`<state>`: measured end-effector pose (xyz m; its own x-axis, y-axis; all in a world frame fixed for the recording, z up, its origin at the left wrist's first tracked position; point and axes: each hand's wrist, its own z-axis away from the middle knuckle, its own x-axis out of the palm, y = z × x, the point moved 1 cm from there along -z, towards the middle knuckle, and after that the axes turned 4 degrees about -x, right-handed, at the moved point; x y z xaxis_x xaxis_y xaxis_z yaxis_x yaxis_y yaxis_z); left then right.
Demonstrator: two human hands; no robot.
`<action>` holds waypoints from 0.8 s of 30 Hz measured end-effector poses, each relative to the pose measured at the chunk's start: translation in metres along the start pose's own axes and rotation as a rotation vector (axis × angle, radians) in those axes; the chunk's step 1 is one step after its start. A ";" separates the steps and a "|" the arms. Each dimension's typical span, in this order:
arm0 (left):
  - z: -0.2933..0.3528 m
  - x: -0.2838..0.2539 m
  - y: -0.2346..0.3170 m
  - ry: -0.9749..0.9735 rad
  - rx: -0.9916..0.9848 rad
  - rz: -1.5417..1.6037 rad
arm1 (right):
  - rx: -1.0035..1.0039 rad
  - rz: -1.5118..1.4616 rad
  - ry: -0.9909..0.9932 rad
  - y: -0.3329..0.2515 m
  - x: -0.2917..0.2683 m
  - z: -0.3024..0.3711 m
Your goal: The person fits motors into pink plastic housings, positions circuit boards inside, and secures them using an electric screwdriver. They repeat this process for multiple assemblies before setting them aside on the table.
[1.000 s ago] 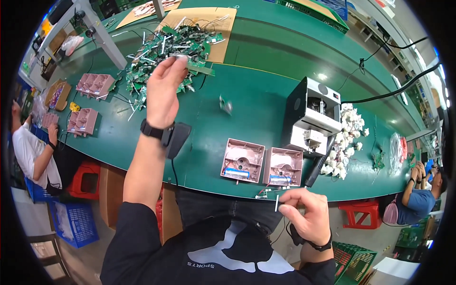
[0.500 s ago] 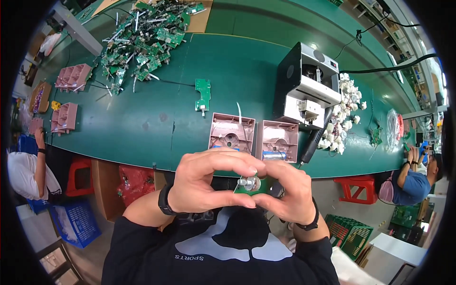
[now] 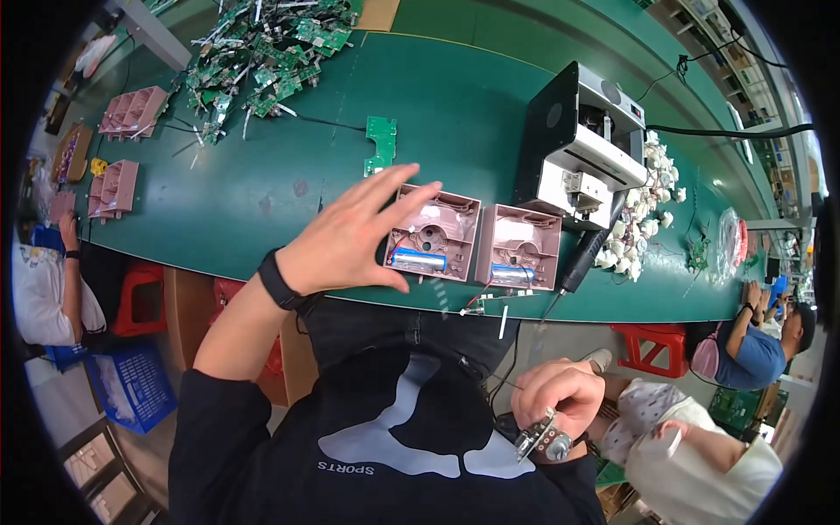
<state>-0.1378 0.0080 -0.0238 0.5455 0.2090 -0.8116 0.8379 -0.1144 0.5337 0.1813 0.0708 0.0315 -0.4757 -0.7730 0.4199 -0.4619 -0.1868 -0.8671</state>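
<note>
My left hand (image 3: 346,236) is spread wide at the left side of a pink plastic housing (image 3: 459,229), its fingertips over the upper edge. Inside that housing lies a blue battery cell (image 3: 418,260). A second pink housing (image 3: 529,229) stands just to the right, also with a blue cell (image 3: 512,274). Away from the table, low at the right, my right hand (image 3: 560,394) is closed on a small circuit board (image 3: 535,435) with a round metal part. Its fingers partly cover the board. A small wired strip (image 3: 499,300) lies at the table's near edge.
A black and white machine (image 3: 582,149) stands behind the right housing, a black-handled tool (image 3: 584,258) beside it. White parts (image 3: 639,227) heap at the right. Green boards (image 3: 271,61) pile far left; one board (image 3: 381,140) lies alone. A person (image 3: 700,446) is close at my right.
My left hand has let go of the circuit board and moved up and left to the housing. My right hand has carried the board down and right. A person has come into view at the right.
</note>
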 end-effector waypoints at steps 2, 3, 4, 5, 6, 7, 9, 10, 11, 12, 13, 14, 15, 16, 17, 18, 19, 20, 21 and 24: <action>-0.003 0.004 0.001 -0.075 0.025 -0.022 | -0.025 0.011 -0.031 0.000 0.001 -0.002; -0.004 0.006 0.003 -0.077 0.034 -0.021 | -0.052 0.034 -0.053 0.000 0.001 -0.001; -0.003 0.008 0.006 -0.038 0.025 -0.002 | -0.078 0.056 -0.075 0.001 0.001 -0.002; -0.001 0.010 0.010 0.000 0.015 0.018 | -0.083 0.060 -0.068 0.002 0.000 -0.003; 0.000 0.011 0.012 0.038 0.004 0.038 | -0.092 0.064 -0.095 0.002 0.000 -0.005; 0.000 0.012 0.014 0.034 0.010 0.040 | -0.100 0.068 -0.123 0.003 -0.001 -0.008; 0.001 0.007 0.020 0.092 0.024 0.055 | -0.103 0.071 -0.149 0.003 -0.001 -0.011; 0.002 0.005 0.022 0.123 0.029 0.061 | -0.108 0.087 -0.158 0.004 -0.001 -0.011; 0.003 0.004 0.024 0.122 0.027 0.061 | -0.113 0.103 -0.167 0.004 0.000 -0.011; 0.004 0.003 0.026 0.117 0.038 0.054 | -0.118 0.118 -0.178 0.004 0.000 -0.011; 0.005 0.001 0.027 0.115 0.048 0.043 | -0.119 0.115 -0.183 0.005 0.001 -0.013; 0.006 -0.001 0.028 0.113 0.058 0.031 | -0.131 0.129 -0.193 0.006 0.002 -0.014; 0.007 -0.001 0.028 0.116 0.057 0.027 | -0.144 0.144 -0.202 0.007 0.003 -0.015; 0.008 -0.002 0.029 0.120 0.058 0.032 | -0.157 0.158 -0.211 0.008 0.004 -0.016; 0.008 -0.002 0.030 0.123 0.059 0.037 | -0.159 0.156 -0.215 0.008 0.004 -0.018; 0.010 -0.002 0.031 0.124 0.062 0.045 | -0.153 0.160 -0.223 0.008 0.005 -0.019; 0.011 -0.003 0.032 0.124 0.062 0.044 | -0.147 0.164 -0.231 0.008 0.005 -0.019; 0.012 -0.003 0.032 0.123 0.062 0.049 | -0.140 0.168 -0.238 0.009 0.006 -0.020; 0.013 -0.004 0.033 0.122 0.062 0.053 | -0.140 0.168 -0.237 0.009 0.007 -0.019; 0.014 -0.005 0.033 0.119 0.077 0.065 | -0.076 0.152 -0.209 0.011 0.007 -0.019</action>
<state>-0.1124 -0.0102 -0.0048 0.5961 0.3124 -0.7396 0.8025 -0.2041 0.5606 0.1584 0.0751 0.0299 -0.3827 -0.8986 0.2147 -0.4557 -0.0186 -0.8900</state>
